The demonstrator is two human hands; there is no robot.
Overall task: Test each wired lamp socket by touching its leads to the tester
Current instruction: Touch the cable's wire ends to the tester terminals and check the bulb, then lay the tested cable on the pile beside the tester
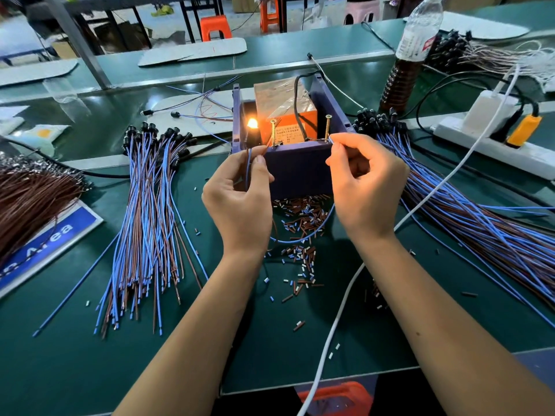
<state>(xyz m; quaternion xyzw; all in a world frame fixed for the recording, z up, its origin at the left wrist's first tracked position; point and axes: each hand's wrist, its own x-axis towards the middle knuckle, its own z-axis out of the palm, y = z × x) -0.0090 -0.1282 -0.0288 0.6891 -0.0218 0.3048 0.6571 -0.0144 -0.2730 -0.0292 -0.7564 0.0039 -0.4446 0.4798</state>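
Left hand (238, 195) with its grip pinched on the lamp socket's brown and blue wires, right hand (365, 187) pinching a blue lead (303, 237) against the right screw (326, 127) of the purple tester box (300, 172), small bulb (251, 124) glowing inside, wired socket bundles (144, 211) on the green desk (60, 370) either side.

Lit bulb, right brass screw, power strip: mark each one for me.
lit bulb (252, 124), head view, on the glowing glass.
right brass screw (327, 127), head view, on the middle of its threaded shaft.
power strip (480, 147), head view, on its bare white top face.
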